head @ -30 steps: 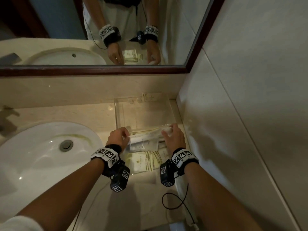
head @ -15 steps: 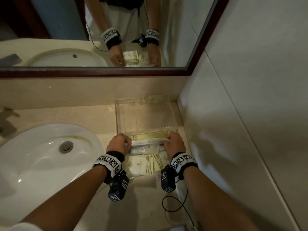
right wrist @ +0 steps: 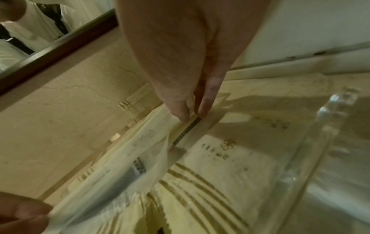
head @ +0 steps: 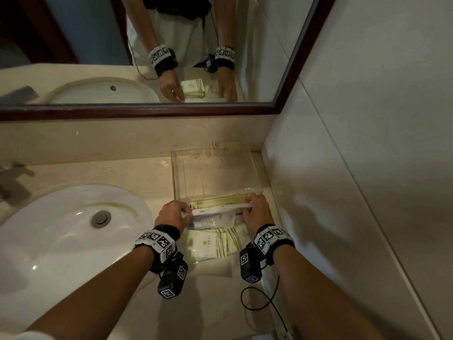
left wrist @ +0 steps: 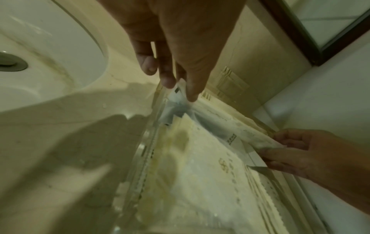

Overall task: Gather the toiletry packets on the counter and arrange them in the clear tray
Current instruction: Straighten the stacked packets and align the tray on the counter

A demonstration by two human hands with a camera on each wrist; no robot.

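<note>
Head view, hands: the left hand (head: 172, 214) and right hand (head: 256, 209) each pinch one end of a see-through packet (head: 215, 215), stretched flat between them.
Head view, tray: the clear tray (head: 177, 177) sits on the counter (head: 110, 175), at 12 o'clock from the hands. The packet hangs over its near part.
Head view, more packets: cream packets (head: 208, 244) lie in the tray at 6 o'clock from the held one.
Head view, sink: a white sink (head: 49, 241) is at 9 o'clock.
Left wrist view: fingertips (left wrist: 168, 79) squeeze the packet's corner.
Right wrist view: thumb and finger (right wrist: 180, 109) nip the other end, above a cream packet with gold stripes (right wrist: 220, 171).
</note>
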